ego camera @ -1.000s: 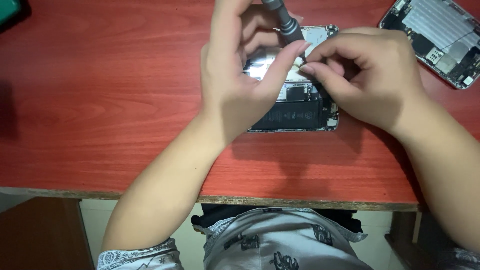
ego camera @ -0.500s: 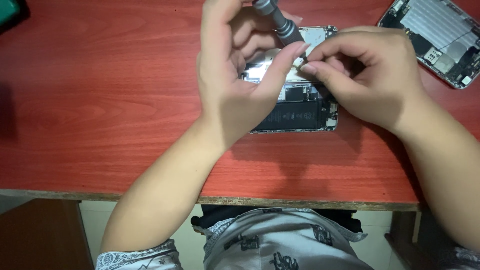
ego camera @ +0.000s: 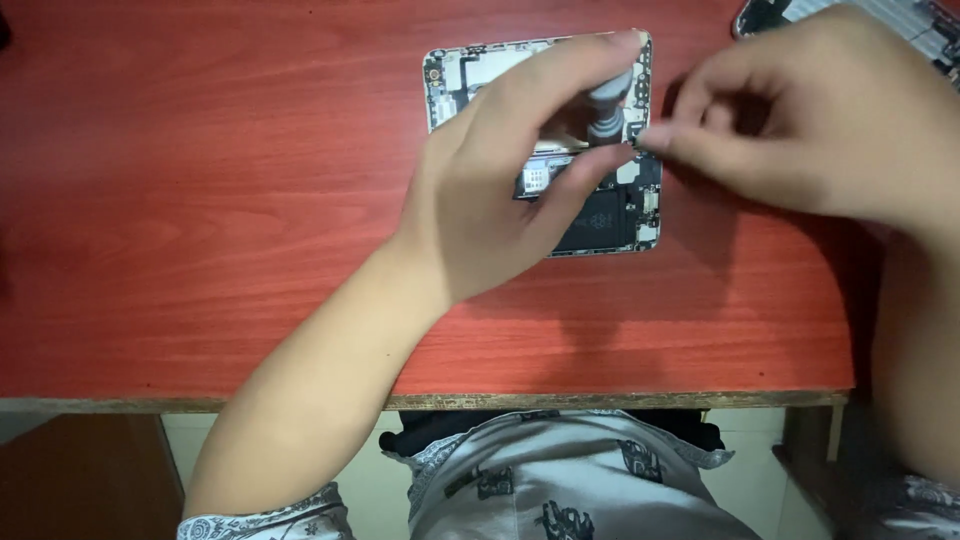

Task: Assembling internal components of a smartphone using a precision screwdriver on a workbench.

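— Well, left hand [ego camera: 490,215]?
— Curled around a grey screwdriver [ego camera: 607,105], fingers closed on its ribbed handle, held upright over the opened phone [ego camera: 455,80]. Thumb stretched down across the phone's lower half.

— And right hand [ego camera: 800,120]?
— Pinched shut, thumb and forefinger pressed together at the phone's right edge, just beside the screwdriver. Something tiny and dark at the fingertips; too small to name.

— Where's the phone?
— Flat on the red wooden table [ego camera: 200,200], back cover off, circuit board and black battery showing. Near the far edge, straight ahead, mostly hidden under the left hand.

— Anything else about?
— Another opened phone part [ego camera: 900,15] at the top right corner, well apart from the first, half behind the right hand. Patterned grey clothing [ego camera: 560,490] below the table's near edge.
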